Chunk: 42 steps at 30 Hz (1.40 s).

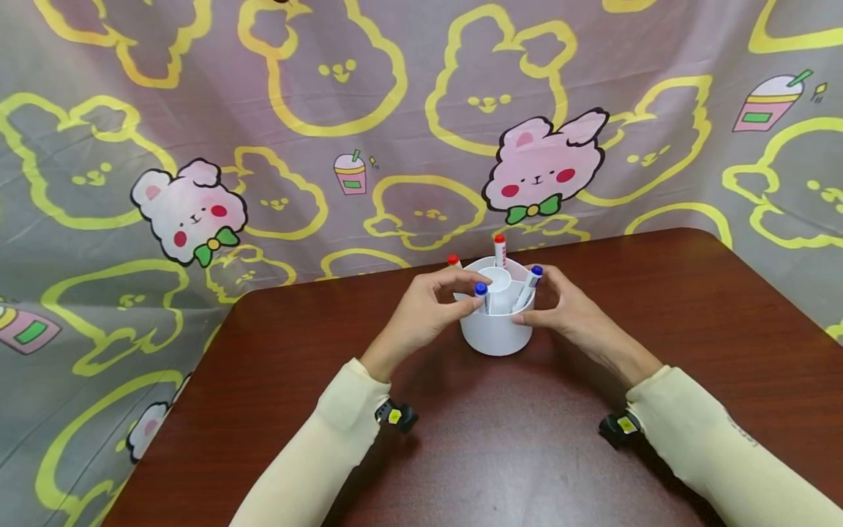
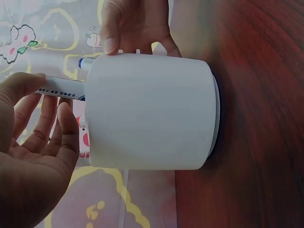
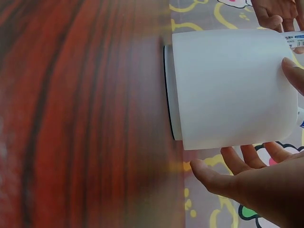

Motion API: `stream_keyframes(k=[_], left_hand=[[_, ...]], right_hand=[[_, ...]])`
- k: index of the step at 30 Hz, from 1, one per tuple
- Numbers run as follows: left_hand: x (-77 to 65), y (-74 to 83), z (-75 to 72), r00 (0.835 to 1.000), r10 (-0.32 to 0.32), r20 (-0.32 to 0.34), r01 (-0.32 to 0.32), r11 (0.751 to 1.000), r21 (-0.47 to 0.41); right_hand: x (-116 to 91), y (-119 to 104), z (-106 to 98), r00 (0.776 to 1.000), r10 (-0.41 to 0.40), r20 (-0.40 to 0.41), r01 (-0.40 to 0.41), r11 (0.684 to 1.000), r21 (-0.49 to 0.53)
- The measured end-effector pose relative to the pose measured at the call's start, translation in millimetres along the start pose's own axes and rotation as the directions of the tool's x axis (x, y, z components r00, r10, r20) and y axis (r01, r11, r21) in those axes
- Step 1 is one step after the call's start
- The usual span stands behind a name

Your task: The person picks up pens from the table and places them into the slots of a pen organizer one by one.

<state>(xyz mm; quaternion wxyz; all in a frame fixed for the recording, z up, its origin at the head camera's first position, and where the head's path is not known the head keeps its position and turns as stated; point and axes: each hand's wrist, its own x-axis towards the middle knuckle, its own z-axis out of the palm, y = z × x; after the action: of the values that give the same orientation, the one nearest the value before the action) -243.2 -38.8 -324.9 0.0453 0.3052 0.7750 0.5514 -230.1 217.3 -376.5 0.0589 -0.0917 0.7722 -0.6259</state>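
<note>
A white round pen holder (image 1: 495, 338) with several compartments stands on the table. My left hand (image 1: 428, 306) pinches a blue-capped marker (image 2: 61, 88) between thumb and fingers at the holder's front left rim; the marker's lower end is hidden behind the wall in the left wrist view. With thumb at the front rim and fingers along the side, my right hand (image 3: 259, 183) holds the holder from the right. Another blue-capped marker (image 1: 528, 288) leans in the right compartment. Towards the back are two red-capped markers, one upright (image 1: 500, 251) and one at the left (image 1: 454, 260).
The dark reddish-brown wooden table (image 1: 520, 454) stretches around the holder to both sides and towards me. A grey curtain (image 1: 408, 88) printed with yellow outlines and pink cartoon animals hangs right behind the table's back edge.
</note>
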Motion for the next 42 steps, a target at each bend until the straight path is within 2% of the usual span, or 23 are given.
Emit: stream_keyframes(k=[13,21,27,32,37,42], left_hand=[[0.1,-6.5,2.2,0.998,-0.056,0.024,0.056,0.998,0.028],[-0.2,-8.4,1.3,0.998,-0.057,0.032,0.057,0.998,0.008],[-4.2,-8.6,-0.6,0.997,-0.074,0.014,0.074,0.997,-0.005],[-9.6,-8.5,-6.5,0.997,-0.082,-0.003,0.082,0.997,-0.009],[-18.1,-10.1,-16.5,0.998,-0.057,-0.018,0.056,0.998,-0.028],[-30.9,-16.9,-32.6,0.996,-0.038,-0.078,0.037,0.999,-0.017]], right_hand=[[0.5,-1.0,1.1,1.0,0.004,0.001,-0.004,1.0,0.0],[1.4,-0.1,1.2,1.0,-0.004,0.003,0.004,1.0,0.006],[1.3,-0.6,1.2,1.0,0.003,0.006,-0.003,1.0,-0.003],[1.8,-0.8,1.1,1.0,0.015,0.003,-0.015,1.0,-0.014],[1.6,-0.1,-0.9,1.0,0.015,-0.002,-0.015,1.0,-0.016],[-1.2,2.1,-6.0,1.0,0.014,0.004,-0.014,1.0,0.001]])
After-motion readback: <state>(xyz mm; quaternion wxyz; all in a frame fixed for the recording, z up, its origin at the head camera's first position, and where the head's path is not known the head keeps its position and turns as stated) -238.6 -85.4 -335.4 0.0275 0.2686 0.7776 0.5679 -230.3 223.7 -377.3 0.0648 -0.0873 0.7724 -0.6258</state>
